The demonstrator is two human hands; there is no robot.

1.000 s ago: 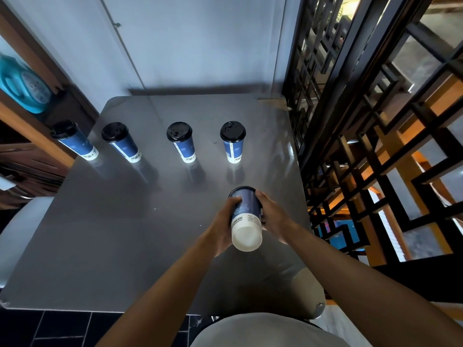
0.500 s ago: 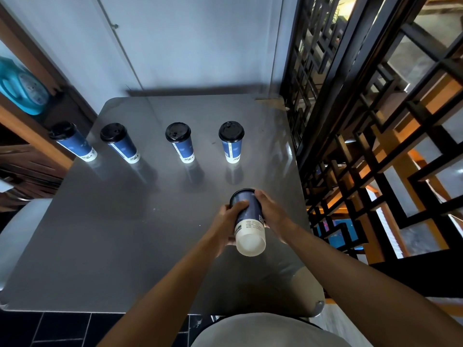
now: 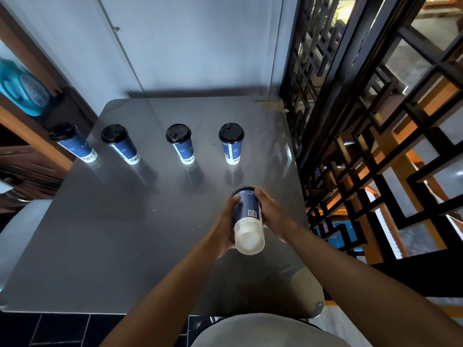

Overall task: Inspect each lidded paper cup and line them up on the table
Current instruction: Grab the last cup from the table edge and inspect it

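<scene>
- Dim interior, cool blue-grey cast; brightest source is daylight through the black lattice screen point(image 3: 375, 136) on the right.
- Counter point(image 3: 125, 221) semi-glossy: soft reflection smear below each standing cup point(image 3: 231, 142); pale glare streak along its right edge.
- Dark shadow band where the counter meets the wall point(image 3: 188, 46).
- Wide-angle distortion: verticals and lattice bars bow at the frame edges.
- Teal object point(image 3: 22, 88) at far left soft, slightly blurred; centre reasonably sharp.
</scene>
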